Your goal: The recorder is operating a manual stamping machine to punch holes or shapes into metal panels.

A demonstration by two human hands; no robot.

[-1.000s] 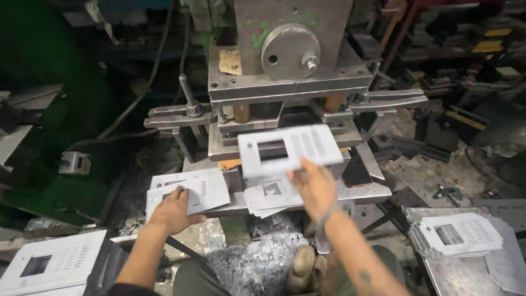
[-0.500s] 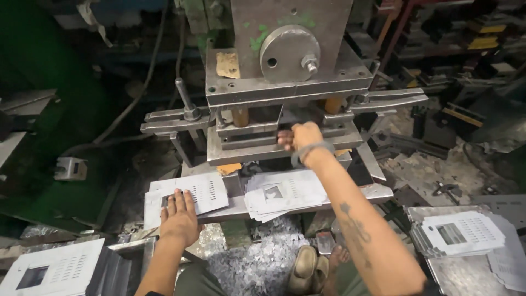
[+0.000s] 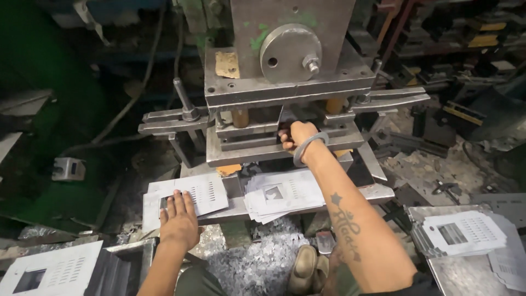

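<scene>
Press (image 3: 285, 82) loaded, I judge: my right hand (image 3: 296, 137) is deep in the die gap, fingers hidden, grip can't tell. Left hand (image 3: 178, 219), fingers apart, lies flat on punched sheet (image 3: 197, 192) at bench's left edge; done stack (image 3: 282, 194) at centre, more left to feed.

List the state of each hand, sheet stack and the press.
Right hand: reaching into the press gap, what it grips is hidden.
Left hand: flat on the left stack.
Middle stack: fanned, untouched.
Right stack: resting on a metal table.
Press: gap open.
</scene>
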